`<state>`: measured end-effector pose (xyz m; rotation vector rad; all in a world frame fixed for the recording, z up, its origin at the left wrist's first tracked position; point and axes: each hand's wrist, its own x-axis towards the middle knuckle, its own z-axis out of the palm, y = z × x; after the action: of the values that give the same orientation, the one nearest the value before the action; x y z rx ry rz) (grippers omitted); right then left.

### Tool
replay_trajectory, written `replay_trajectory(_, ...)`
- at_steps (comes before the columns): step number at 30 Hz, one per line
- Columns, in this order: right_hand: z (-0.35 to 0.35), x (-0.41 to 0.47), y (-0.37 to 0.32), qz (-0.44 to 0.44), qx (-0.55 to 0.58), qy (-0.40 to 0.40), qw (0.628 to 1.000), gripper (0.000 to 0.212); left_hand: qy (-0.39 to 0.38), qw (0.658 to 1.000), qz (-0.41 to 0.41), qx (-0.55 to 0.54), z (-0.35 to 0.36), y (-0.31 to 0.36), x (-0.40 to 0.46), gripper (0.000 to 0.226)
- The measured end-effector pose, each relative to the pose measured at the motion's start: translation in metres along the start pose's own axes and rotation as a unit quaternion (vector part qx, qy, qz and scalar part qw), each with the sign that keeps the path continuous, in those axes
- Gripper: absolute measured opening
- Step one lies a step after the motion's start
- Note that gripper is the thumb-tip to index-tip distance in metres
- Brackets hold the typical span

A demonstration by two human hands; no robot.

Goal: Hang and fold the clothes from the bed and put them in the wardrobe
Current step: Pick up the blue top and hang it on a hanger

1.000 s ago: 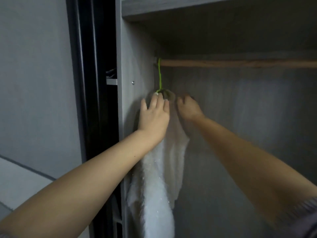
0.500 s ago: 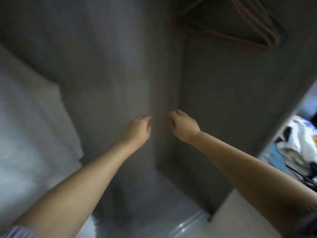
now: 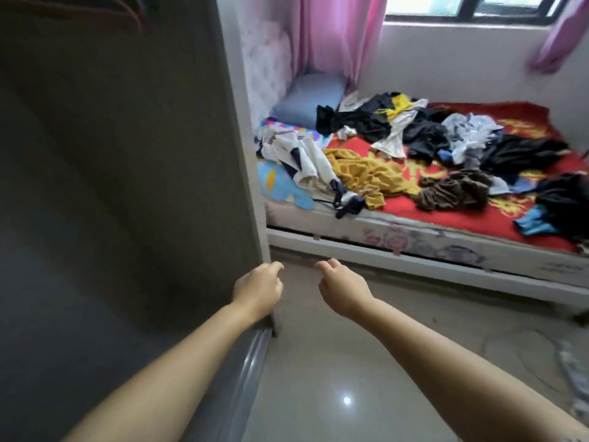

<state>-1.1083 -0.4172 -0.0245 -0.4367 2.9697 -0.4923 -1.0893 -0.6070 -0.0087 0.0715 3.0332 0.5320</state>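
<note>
Red bed [image 3: 452, 215]; left hand [image 3: 258, 290], right hand [image 3: 344, 287] empty.

Glossy tiled floor [image 3: 334, 393], cloth clothes [image 3: 366, 170]

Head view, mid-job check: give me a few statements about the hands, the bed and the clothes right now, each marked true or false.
1. Both hands are empty. True: the left hand and right hand have loosely curled fingers and hold nothing.
2. The bed has been cleared of clothes. False: many garments lie on it.
3. A mustard-yellow garment lies near the bed's front edge. True.
4. The right hand holds a hanger. False: it holds nothing.
5. A pillow sits at the bed's far left corner, below the pink curtain. True.
6. The bed cover is plain blue. False: it is red with yellow patterning.
</note>
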Motion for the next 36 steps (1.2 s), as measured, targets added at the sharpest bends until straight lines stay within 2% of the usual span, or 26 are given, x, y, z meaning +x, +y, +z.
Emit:
replay_trajectory(8,-0.043,-0.122,0.175,0.149,0.011,0.041,0.988,0.038,-0.081,0.987,0.14,0.004,0.086,0.198,0.021,0.038)
replay_trajectory(14,-0.063,-0.247,0.28,0.29,0.036,0.075,0.953,0.038,-0.154,0.941,0.299,0.035,0.159,0.356,-0.012,0.041)
replay_trajectory(19,-0.052,-0.362,0.316,0.457,0.05,0.082,0.884,0.034,-0.212,0.873,0.432,0.079,0.208,0.452,-0.057,0.038)
replay_trajectory(23,-0.033,-0.445,0.324,0.565,0.063,0.048,0.822,0.034,-0.283,0.787,0.534,0.125,0.244,0.505,-0.11,0.032)
replay_trajectory(27,-0.016,-0.51,0.335,0.668,0.129,0.086,0.728,0.039,-0.322,0.715,0.598,0.163,0.276,0.544,-0.156,0.028)
replay_trajectory(31,0.012,-0.565,0.356,0.719,0.177,0.095,0.665,0.038,-0.364,0.678,0.612,0.181,0.319,0.58,-0.19,0.028)
replay_trajectory(33,0.024,-0.591,0.379,0.726,0.194,0.1,0.652,0.036,-0.386,0.668,0.607,0.189,0.346,0.604,-0.204,0.03)
replay_trajectory(36,0.042,-0.625,0.428,0.728,0.231,0.096,0.638,0.033,-0.417,0.695,0.557,0.18,0.392,0.641,-0.22,0.035)
